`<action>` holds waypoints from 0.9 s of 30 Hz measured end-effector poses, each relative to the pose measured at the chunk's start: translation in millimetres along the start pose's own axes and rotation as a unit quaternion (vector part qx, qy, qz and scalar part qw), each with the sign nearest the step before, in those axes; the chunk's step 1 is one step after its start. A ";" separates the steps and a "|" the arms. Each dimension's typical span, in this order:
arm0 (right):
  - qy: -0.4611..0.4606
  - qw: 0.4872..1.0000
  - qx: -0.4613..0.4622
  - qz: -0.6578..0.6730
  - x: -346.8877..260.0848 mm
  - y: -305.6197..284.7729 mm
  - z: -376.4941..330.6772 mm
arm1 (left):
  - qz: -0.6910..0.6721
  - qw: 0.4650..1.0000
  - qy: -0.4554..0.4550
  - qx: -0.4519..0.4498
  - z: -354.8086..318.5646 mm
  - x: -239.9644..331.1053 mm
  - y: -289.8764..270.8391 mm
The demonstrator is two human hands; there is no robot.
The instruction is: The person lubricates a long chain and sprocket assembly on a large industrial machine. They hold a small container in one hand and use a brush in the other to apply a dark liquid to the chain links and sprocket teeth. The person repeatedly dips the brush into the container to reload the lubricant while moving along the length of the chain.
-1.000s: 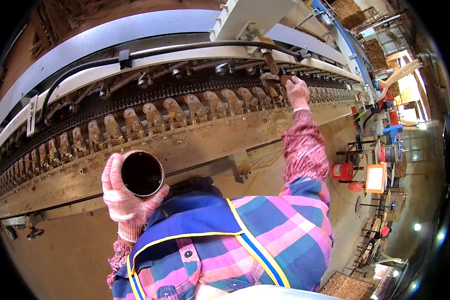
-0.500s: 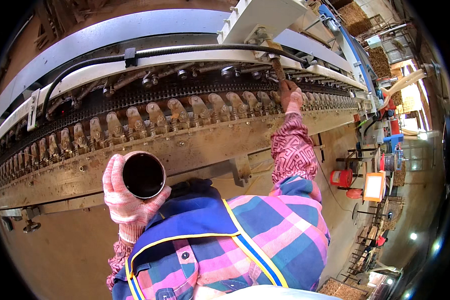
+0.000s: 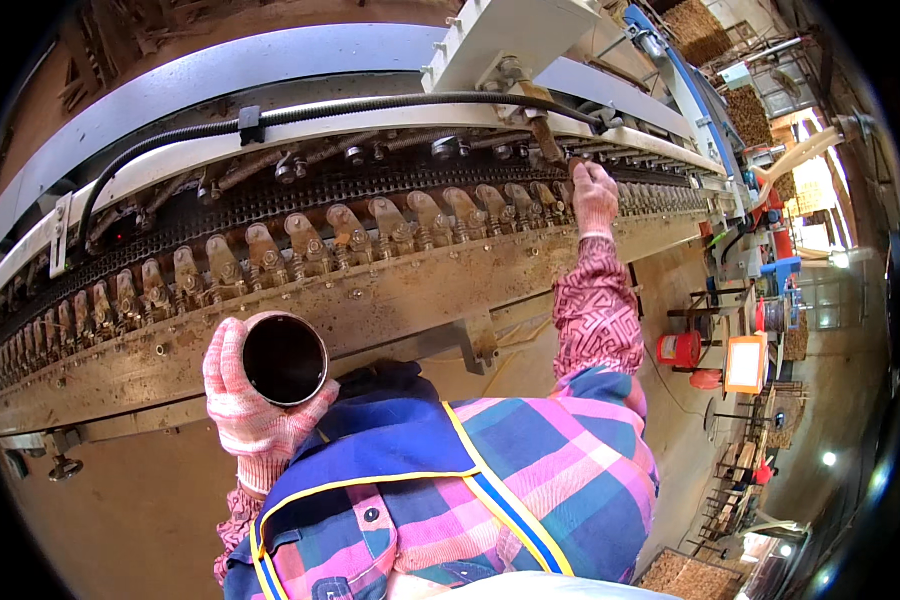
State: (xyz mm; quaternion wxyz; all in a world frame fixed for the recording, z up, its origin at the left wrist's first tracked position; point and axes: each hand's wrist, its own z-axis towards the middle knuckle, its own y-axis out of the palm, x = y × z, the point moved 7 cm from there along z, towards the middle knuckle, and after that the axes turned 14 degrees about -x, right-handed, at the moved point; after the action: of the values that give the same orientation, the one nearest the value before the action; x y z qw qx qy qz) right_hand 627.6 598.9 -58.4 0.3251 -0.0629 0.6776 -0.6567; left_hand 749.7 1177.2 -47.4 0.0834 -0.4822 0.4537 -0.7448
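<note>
Midway, I judge — left hand (image 3: 255,405) clamped on a dark cup (image 3: 284,358); right hand (image 3: 594,197), fingers together, works a brush (image 3: 542,128) at the chain's (image 3: 390,190) upper edge.

Both hands wear pink-and-white knitted gloves: the left hand (image 3: 255,405), the right hand (image 3: 595,195). Sleeves are maroon with a pale maze-like pattern. Over them sits a pink-and-blue plaid apron, yellow-trimmed.

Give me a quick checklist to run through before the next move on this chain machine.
1. Left hand grips the dark can: ok.
2. Can upright, mouth open: ok.
3. Right hand reaches the chain by the brush: ok.
4. Brush gripped firmly: cannot tell.
5. Chain standing still: cannot tell.
6. Right sleeve apart from the chain links: ok.
</note>
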 end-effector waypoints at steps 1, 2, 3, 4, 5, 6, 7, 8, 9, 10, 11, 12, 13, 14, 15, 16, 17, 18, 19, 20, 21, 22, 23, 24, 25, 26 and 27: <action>-0.001 0.993 0.009 0.117 29.3 10.7 2.9 | -0.004 1.000 0.006 -0.001 2.7 1.5 -0.1; 0.020 0.998 0.004 0.058 57.0 36.9 10.5 | -0.008 1.000 0.013 -0.004 5.5 3.2 1.7; 0.033 0.999 -0.007 0.003 51.4 51.0 13.4 | -0.007 1.000 0.013 0.000 6.4 4.7 1.7; 0.052 0.998 -0.025 0.010 39.1 51.1 7.9 | -0.008 1.000 0.011 -0.007 5.9 3.9 2.6; 0.030 0.997 -0.006 -0.074 48.2 51.2 20.1 | -0.009 1.000 0.009 -0.013 5.5 2.3 3.4; 0.013 0.987 0.018 -0.160 67.9 45.7 38.4 | -0.014 1.000 0.014 -0.022 7.3 1.7 3.9; -0.008 0.969 0.039 -0.244 75.5 44.2 48.7 | -0.012 0.999 0.014 -0.027 7.3 1.5 3.5; 0.041 0.991 -0.040 -0.120 -6.7 25.2 24.5 | 0.012 1.000 -0.011 -0.018 1.2 -0.7 -2.6; -0.023 0.999 0.013 -0.036 -6.0 5.6 10.7 | 0.008 1.000 -0.010 -0.019 2.1 0.2 -1.6; -0.011 0.999 0.014 -0.045 1.9 6.4 7.1 | -0.004 1.000 -0.007 -0.016 1.5 1.1 -0.7; 0.000 0.998 0.014 -0.054 14.1 13.7 5.8 | -0.004 1.000 -0.005 -0.014 3.0 3.3 0.1; 0.015 0.997 0.035 -0.064 16.6 16.8 7.2 | -0.001 1.000 -0.004 -0.014 4.6 5.0 0.5; 0.034 0.995 0.053 -0.074 20.9 20.8 4.1 | 0.002 1.000 -0.002 -0.014 5.8 5.9 1.0; 0.041 0.997 0.010 -0.058 25.6 24.7 10.0 | -0.012 1.000 0.009 -0.012 5.6 3.9 2.0; 0.021 0.996 0.006 -0.092 17.9 24.2 18.3 | -0.010 1.000 0.006 -0.014 6.0 3.5 1.7; 0.007 0.992 0.001 -0.127 14.4 23.8 18.9 | -0.008 1.000 0.002 -0.015 5.6 3.2 1.0; 0.004 0.996 0.014 -0.090 16.7 19.4 14.4 | -0.006 1.000 -0.001 -0.016 5.0 3.1 0.0; -0.006 0.998 0.024 -0.052 10.5 15.6 7.7 | -0.004 1.000 -0.016 -0.022 4.3 2.8 -1.3; -0.013 0.999 0.032 -0.015 5.7 13.2 -2.2 | -0.003 1.000 -0.010 -0.012 3.7 3.1 -1.5; 0.007 0.999 0.033 0.030 -1.3 16.3 -8.1 | -0.001 1.000 -0.005 -0.002 3.7 2.6 -1.0; 0.012 1.000 0.014 0.021 8.4 22.7 -5.9 | -0.003 1.000 0.007 -0.001 3.8 3.1 0.0; 0.013 1.000 -0.005 0.016 15.7 33.8 3.4 | -0.010 1.000 0.005 -0.010 5.6 3.2 1.0; 0.014 1.000 -0.023 0.010 25.2 42.5 8.9 | -0.009 1.000 0.010 -0.013 4.9 3.7 2.2; -0.021 0.999 -0.015 -0.023 6.0 31.5 8.0 | -0.006 1.000 0.012 -0.011 5.1 2.9 1.1; -0.003 0.999 -0.004 -0.038 8.0 29.6 12.4 | -0.002 1.000 0.014 -0.009 5.2 2.2 -0.4; 0.015 0.998 0.006 -0.052 13.6 24.9 19.7 | -0.005 1.000 0.007 -0.011 3.8 0.8 -1.8; 0.031 0.997 0.017 -0.067 17.1 21.1 29.3 | -0.008 1.000 -0.001 -0.013 2.8 1.2 -2.1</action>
State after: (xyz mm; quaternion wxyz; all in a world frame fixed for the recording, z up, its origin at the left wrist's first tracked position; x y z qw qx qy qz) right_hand 636.8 568.0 -82.0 0.2599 -0.0824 0.6703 -0.6902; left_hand 752.0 1176.0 -44.7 0.0714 -0.4874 0.4591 -0.7393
